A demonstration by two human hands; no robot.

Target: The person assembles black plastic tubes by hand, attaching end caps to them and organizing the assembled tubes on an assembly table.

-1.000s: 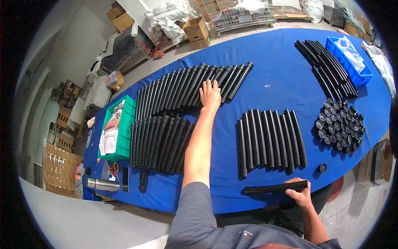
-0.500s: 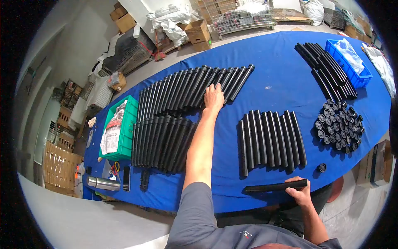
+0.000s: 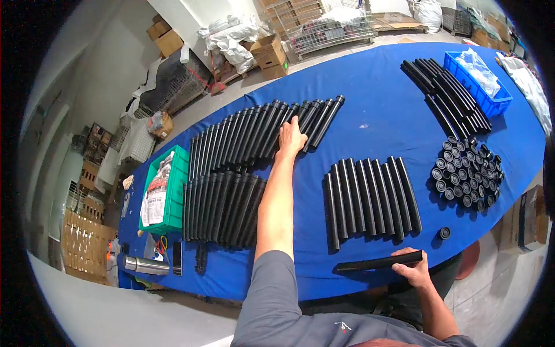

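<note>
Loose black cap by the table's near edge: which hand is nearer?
Right. The right hand grips a black tube just below the loose cap; the left hand rests far across on the tube row.

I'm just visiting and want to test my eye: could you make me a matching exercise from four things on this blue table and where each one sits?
Things:
1. green crate
2. blue bin
3. pile of black caps
4. single black tube

Places:
A. far right corner of the table
B. in the right hand at the near edge
C. left end of the table
D. right side, nearer than the blue bin

Pairs: 1-C, 2-A, 3-D, 4-B
</note>
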